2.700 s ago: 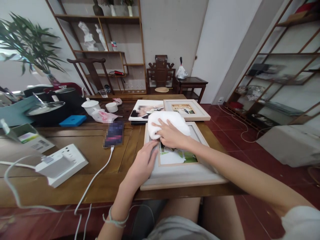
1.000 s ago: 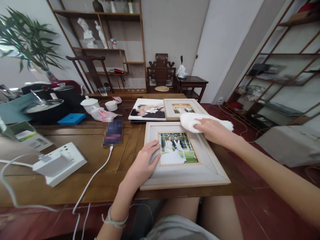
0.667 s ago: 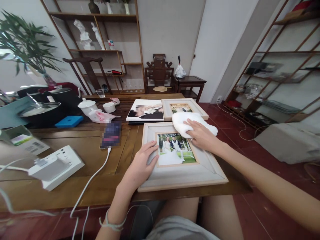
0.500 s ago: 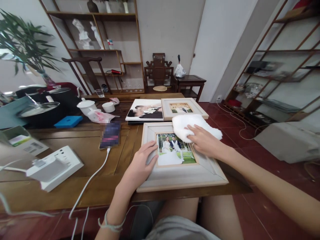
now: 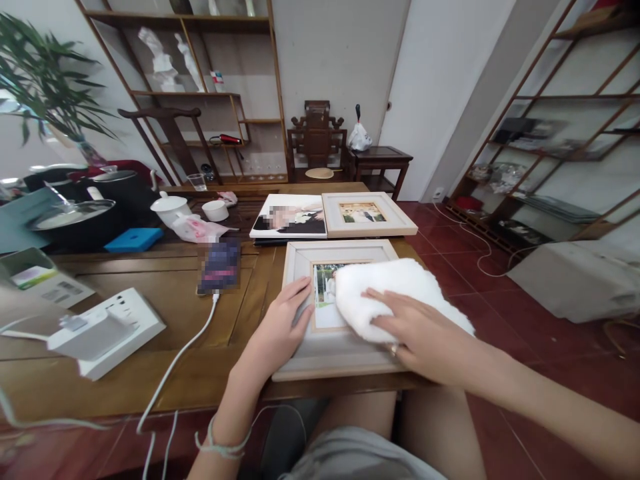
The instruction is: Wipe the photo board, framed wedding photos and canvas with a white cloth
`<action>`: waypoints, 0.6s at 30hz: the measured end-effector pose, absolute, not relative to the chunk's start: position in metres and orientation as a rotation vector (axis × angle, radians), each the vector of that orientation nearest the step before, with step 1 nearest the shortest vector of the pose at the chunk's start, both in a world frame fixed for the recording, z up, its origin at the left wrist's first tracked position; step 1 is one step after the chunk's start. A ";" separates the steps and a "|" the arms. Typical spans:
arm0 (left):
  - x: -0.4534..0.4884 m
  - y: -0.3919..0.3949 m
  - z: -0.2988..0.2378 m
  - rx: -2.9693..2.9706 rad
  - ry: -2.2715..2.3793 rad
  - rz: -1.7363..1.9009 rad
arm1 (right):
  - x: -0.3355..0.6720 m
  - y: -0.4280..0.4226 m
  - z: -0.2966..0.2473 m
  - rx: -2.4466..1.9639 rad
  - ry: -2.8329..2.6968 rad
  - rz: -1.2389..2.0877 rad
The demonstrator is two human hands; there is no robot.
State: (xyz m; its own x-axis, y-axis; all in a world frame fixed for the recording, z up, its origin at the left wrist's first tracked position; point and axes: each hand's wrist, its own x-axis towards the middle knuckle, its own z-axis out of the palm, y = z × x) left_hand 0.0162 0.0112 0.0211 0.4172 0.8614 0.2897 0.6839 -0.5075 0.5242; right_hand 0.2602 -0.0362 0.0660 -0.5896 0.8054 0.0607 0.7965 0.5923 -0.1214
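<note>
Cloth slanting lengthwise left to right over picture frame by the near right corner of table, beneath half-spread fingers of nearer right hand, grip unclear, opposite unclenched left hand on frame's left side.

A wooden table fills the near left of a pale-walled room with a dark red tiled floor. Against the far wall, on the left, stands an open wooden shelf unit, with a dark chair before it. At far centre is a carved chair, a low side table just to its right. Farther right come a white door and a slatted wooden rack. A leafy plant stands at left, near a bright patch, possibly a window, too cut off to tell.
</note>
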 end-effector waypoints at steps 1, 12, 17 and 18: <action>0.016 0.011 0.021 2.357 1.324 0.769 | 0.262 -0.025 0.060 -1.360 -2.673 0.056; 0.015 0.011 0.020 2.358 1.317 0.767 | 0.271 0.069 0.051 -1.335 -2.724 -0.258; 0.016 0.011 0.020 2.359 1.317 0.781 | 0.264 0.016 0.071 -1.216 -2.860 0.016; 0.016 0.011 0.021 2.361 1.317 0.781 | 0.264 0.001 0.077 -1.223 -2.882 0.102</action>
